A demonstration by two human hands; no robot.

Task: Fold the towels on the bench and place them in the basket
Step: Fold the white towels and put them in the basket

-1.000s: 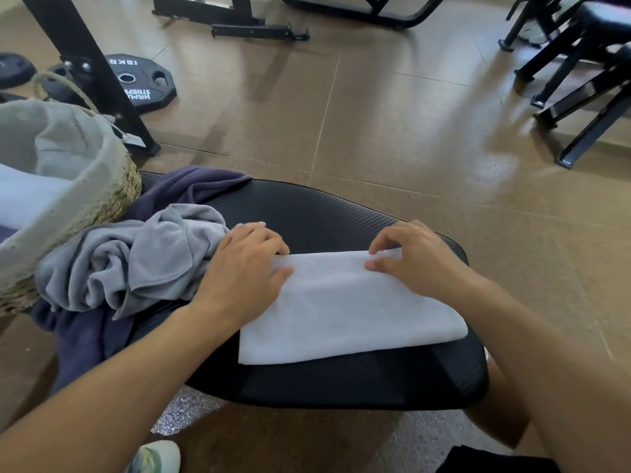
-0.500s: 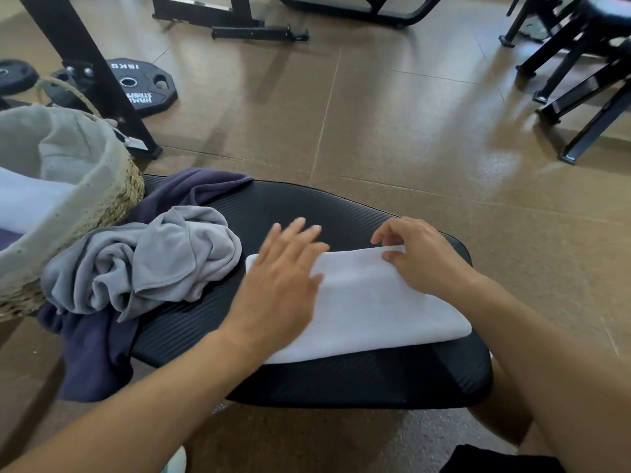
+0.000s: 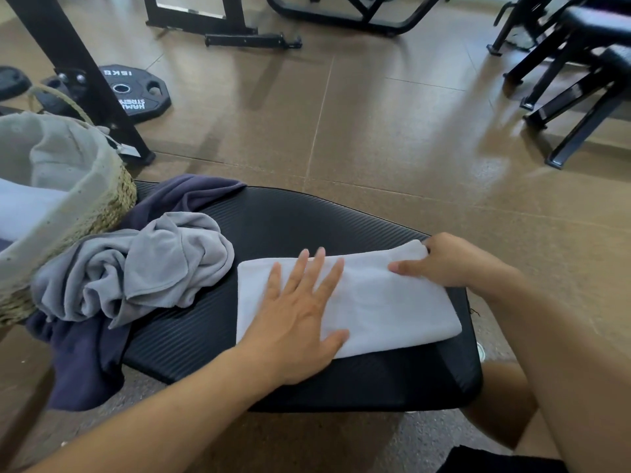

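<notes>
Since half a second ago we see our left hand [image 3: 300, 312] slide further along the white towel [image 3: 386, 302] toward the right, its fingers now straight and fanned, palm flat on the cloth and grasping nothing; a second ago that same hand sat curled at the towel's left edge. Our right hand [image 3: 450, 261] has moved out to the towel's far right corner, where its curled fingers and thumb pinch the fold (the thumb lies on top, pointing left). The towel itself now lies as a long folded rectangle, slightly tilted, on the right half of the counter [image 3: 307, 220], smooth and soft-napped with a rounded folded edge nearest us. The counter is a black padded pad with fine ribbed lines and rounded corners. On its left half a grey towel [image 3: 153, 268] sits crumpled in soft heavy folds, on top of a dark purple towel [image 3: 85, 363] that drapes off the near left edge and also spreads behind toward the far rim. Touching both is the basket [image 3: 99, 206], round, woven of coarse straw rope with a speckled grey fabric liner turned over its rim and a rope handle; pale folded cloth shows inside it. Beyond, on the glossy brown tiled floor, lies a black many-sided weight plate [image 3: 136, 90] beside black steel frames.
</notes>
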